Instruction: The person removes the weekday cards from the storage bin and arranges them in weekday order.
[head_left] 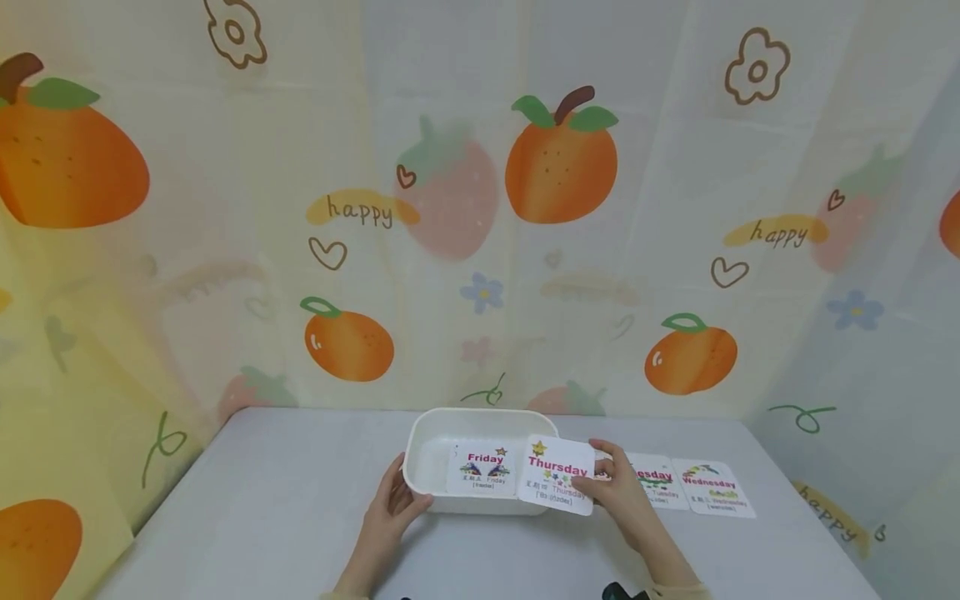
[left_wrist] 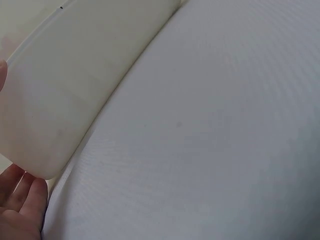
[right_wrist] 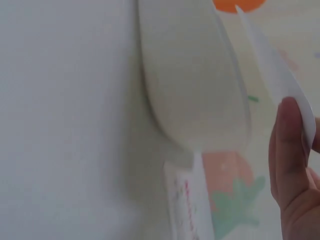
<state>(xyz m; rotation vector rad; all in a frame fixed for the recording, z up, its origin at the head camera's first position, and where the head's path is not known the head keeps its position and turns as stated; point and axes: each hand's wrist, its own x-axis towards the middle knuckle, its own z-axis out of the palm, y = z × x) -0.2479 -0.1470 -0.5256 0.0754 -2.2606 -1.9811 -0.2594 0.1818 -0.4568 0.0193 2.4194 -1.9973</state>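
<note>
Above the right front corner of a white plastic bin (head_left: 483, 505), as the head view shows it, the "Thursday" card (head_left: 558, 473) is held face toward the wearer. Right hand (head_left: 618, 492): pinching that card by its right edge, thumb in front, fingers behind; the right wrist view shows it raised and tilted, apart from the bin's rim. Left hand (head_left: 390, 508): gripping the bin's left front corner. "Friday" card (head_left: 483, 471) is inside the bin; cannot tell whether flat or propped. "Tuesday" card (head_left: 660, 483) and "Wednesday" card (head_left: 714, 487) lie side by side on the surface (head_left: 262, 500), to the right.

Risks (judged): one-edge pinch leaves the far side unsupported, so a loose grip could let the card swing or drop outside the bin. Lowering it at this tilt could catch the rim and bend it. Contact with "Friday" could slide or cover that card. Slack left-hand hold: bin may shift if bumped.
</note>
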